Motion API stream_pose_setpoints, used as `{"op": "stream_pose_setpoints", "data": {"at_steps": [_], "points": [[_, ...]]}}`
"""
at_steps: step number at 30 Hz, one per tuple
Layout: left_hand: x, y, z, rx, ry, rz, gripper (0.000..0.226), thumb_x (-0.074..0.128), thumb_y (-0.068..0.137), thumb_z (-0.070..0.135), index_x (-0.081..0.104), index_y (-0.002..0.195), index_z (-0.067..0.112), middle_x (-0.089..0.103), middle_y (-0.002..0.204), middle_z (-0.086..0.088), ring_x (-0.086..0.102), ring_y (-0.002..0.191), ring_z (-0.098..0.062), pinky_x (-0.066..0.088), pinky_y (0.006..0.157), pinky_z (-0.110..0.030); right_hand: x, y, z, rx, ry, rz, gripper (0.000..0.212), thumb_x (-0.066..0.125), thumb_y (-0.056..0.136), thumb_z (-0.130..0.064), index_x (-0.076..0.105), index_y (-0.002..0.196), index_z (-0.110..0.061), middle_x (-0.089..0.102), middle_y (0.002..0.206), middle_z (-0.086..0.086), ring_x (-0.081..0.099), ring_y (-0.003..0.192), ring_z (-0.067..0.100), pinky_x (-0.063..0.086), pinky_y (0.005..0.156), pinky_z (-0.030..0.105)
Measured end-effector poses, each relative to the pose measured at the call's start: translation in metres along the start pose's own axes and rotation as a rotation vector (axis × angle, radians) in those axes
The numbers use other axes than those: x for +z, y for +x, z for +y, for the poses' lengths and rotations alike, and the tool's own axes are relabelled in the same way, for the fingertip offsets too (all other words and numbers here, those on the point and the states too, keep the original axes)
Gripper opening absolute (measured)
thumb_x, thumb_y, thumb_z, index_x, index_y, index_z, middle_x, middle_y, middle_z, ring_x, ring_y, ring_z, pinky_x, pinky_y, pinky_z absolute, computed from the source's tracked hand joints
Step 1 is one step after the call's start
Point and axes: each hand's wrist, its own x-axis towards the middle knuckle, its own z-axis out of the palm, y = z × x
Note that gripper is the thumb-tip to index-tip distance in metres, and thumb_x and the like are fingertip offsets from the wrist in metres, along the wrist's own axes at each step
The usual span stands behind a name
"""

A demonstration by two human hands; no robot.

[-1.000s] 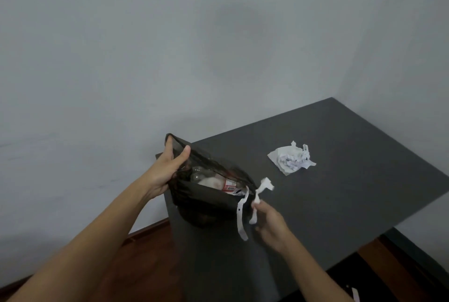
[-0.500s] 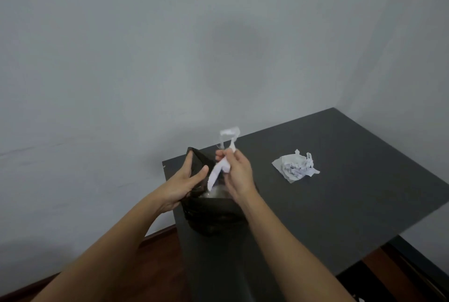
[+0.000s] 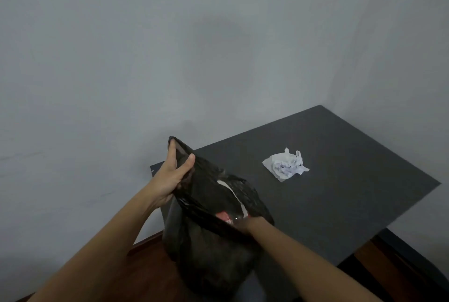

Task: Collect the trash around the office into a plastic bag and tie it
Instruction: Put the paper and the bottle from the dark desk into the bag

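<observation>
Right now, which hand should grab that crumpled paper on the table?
Probably the right hand: it's nearer the crumpled paper, though inside the black bag. The left hand holds the bag's rim open.

Left hand (image 3: 173, 175) on black bag (image 3: 213, 248) rim, right hand (image 3: 245, 225) inside (fingers hidden), crumpled paper (image 3: 285, 166) on dark table (image 3: 352, 204).
</observation>
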Motion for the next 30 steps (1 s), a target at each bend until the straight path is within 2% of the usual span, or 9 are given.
{"op": "stream_pose_setpoints", "data": {"at_steps": [5,9,12,15,17,20,22,25,30], "points": [[0.017,0.017,-0.005,-0.003,0.018,-0.044,0.080,0.049,0.096,0.022,-0.008,0.151,0.035,0.045,0.131,0.005,0.057,0.104,-0.002,0.054,0.076,-0.014,-0.037,0.004,0.048,0.035,-0.142,0.070,0.059,0.040,0.096,-0.040,0.027,0.149,-0.019,0.017,0.159,0.013,0.030,0.141,0.033,0.028,0.115,0.047],[0.027,0.029,-0.008,-0.010,0.012,-0.020,0.078,0.047,0.097,0.024,-0.009,0.150,0.038,0.050,0.130,0.011,0.065,0.092,0.006,0.054,0.071,-0.013,-0.089,-0.035,0.084,-0.197,0.000,0.103,0.034,0.053,0.088,-0.020,0.065,0.119,-0.024,0.057,0.135,0.011,0.058,0.114,0.024,0.045,0.098,0.031],[0.035,0.037,-0.003,-0.005,0.036,-0.005,0.076,0.046,0.097,0.025,-0.008,0.150,0.041,0.051,0.117,0.021,0.063,0.088,0.010,0.052,0.069,-0.011,-0.128,-0.061,0.126,-0.377,0.457,0.196,0.024,0.064,0.082,-0.010,0.075,0.100,-0.019,0.073,0.099,0.015,0.064,0.083,0.014,0.050,0.078,0.028],[0.043,0.046,0.003,-0.011,0.049,0.013,0.076,0.047,0.096,0.028,-0.006,0.148,0.044,0.050,0.100,0.025,0.062,0.081,0.010,0.050,0.070,-0.012,-0.154,-0.032,0.174,-0.256,0.887,0.610,0.011,0.066,0.078,0.001,0.072,0.082,-0.008,0.073,0.083,0.017,0.069,0.078,0.023,0.055,0.073,0.036],[0.046,0.053,0.005,-0.004,0.051,0.021,0.077,0.047,0.095,0.029,-0.006,0.148,0.044,0.048,0.108,0.030,0.061,0.083,0.017,0.050,0.072,-0.009,-0.157,0.017,0.203,-0.023,0.767,0.832,0.032,0.080,0.069,-0.022,0.067,0.098,-0.017,0.070,0.100,0.011,0.067,0.094,0.026,0.053,0.077,0.030],[0.047,0.054,0.008,0.003,0.028,-0.007,0.099,0.064,0.076,0.049,-0.003,0.148,0.046,0.040,0.116,0.043,0.057,0.092,0.023,0.050,0.077,-0.007,-0.141,0.096,0.227,0.161,0.481,0.529,0.123,0.079,0.033,-0.071,0.020,0.140,-0.051,0.016,0.156,0.015,0.023,0.141,0.041,0.032,0.106,0.056],[0.048,0.052,0.009,-0.013,0.043,-0.032,0.124,0.078,0.051,0.065,0.001,0.147,0.050,0.046,0.109,0.051,0.055,0.099,0.023,0.050,0.077,-0.008,-0.127,0.136,0.232,0.207,0.390,0.428,0.139,0.079,0.029,-0.073,-0.006,0.138,-0.062,-0.026,0.156,0.012,-0.011,0.141,0.052,0.013,0.107,0.071],[0.052,0.051,0.005,0.003,0.057,-0.023,0.134,0.080,0.039,0.068,0.003,0.147,0.049,0.052,0.099,0.056,0.053,0.100,0.024,0.048,0.075,-0.005,-0.114,0.161,0.229,0.221,0.340,0.420,0.129,0.082,0.045,-0.066,-0.006,0.140,-0.060,-0.032,0.155,0.004,-0.014,0.139,0.056,0.011,0.107,0.072],[0.050,0.055,0.004,0.010,0.062,-0.005,0.134,0.080,0.039,0.069,0.003,0.147,0.049,0.047,0.116,0.050,0.052,0.113,0.016,0.049,0.080,-0.008,-0.074,0.184,0.221,0.130,0.229,0.700,0.070,0.061,0.080,-0.051,0.038,0.140,-0.024,0.032,0.149,0.012,0.032,0.130,0.042,0.033,0.105,0.050]]}}
